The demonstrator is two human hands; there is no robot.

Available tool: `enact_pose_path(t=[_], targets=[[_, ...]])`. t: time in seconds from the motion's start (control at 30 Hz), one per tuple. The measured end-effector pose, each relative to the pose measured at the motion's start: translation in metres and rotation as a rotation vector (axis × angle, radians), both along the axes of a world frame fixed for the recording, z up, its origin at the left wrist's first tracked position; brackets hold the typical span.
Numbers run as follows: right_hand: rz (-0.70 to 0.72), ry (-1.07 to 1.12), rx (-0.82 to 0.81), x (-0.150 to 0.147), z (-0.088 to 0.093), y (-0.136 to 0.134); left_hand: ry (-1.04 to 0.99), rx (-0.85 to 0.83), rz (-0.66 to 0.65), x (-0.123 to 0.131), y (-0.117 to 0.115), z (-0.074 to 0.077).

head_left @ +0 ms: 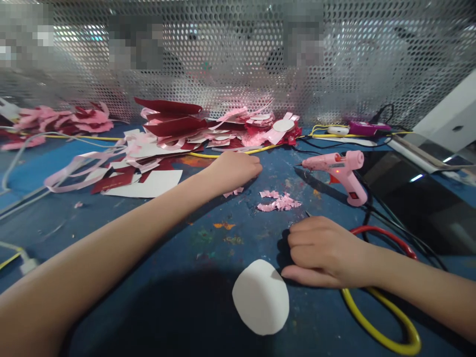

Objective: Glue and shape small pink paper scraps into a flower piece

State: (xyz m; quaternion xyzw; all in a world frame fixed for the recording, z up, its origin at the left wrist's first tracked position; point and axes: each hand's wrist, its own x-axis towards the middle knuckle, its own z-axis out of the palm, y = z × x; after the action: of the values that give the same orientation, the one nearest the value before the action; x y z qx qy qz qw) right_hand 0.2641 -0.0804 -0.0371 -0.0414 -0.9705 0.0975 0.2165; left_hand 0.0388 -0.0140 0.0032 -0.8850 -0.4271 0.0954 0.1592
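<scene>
On a paint-marked blue table, two hands flank pink scraps

The left hand reaches across the far middle, its fingers curled inward; whether it pinches anything cannot be told. The right hand, nearer, has its fingers folded toward the palm, and its grip is hidden too. A small dark tip shows just beyond its knuckles.

Between the hands lie the pink scraps, small torn or cut bits in a loose patch, with a few more near the left wrist. Just beside the right thumb, toward the wearer, a white paper disc lies flat, partly shaded. A red curved piece and a yellow loop show on either side of the right wrist.

Beyond the right hand is a pink glue gun, nozzle pointing left, a small orange light glowing on it. Behind the left forearm spreads a heap of pink, white and dark red paper. A perforated metal screen stands along the back.
</scene>
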Motion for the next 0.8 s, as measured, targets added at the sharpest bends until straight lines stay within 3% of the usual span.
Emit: enact_pose_path(t=[0.07, 0.23, 0.5, 0.8], targets=[[0.002, 0.001, 0.003, 0.0, 0.0, 0.0, -0.002, -0.024, 0.017, 0.002, -0.002, -0.001], [0.013, -0.001, -0.007, 0.001, 0.001, 0.0, -0.224, -0.166, 0.082, -0.008, 0.004, -0.01], [0.016, 0.012, -0.021, 0.001, -0.001, 0.0, -0.371, -0.29, 0.003, -0.028, 0.016, -0.016], [0.001, 0.001, -0.009, -0.001, -0.002, 0.0, -0.394, -0.258, -0.031, -0.033, 0.017, -0.015]])
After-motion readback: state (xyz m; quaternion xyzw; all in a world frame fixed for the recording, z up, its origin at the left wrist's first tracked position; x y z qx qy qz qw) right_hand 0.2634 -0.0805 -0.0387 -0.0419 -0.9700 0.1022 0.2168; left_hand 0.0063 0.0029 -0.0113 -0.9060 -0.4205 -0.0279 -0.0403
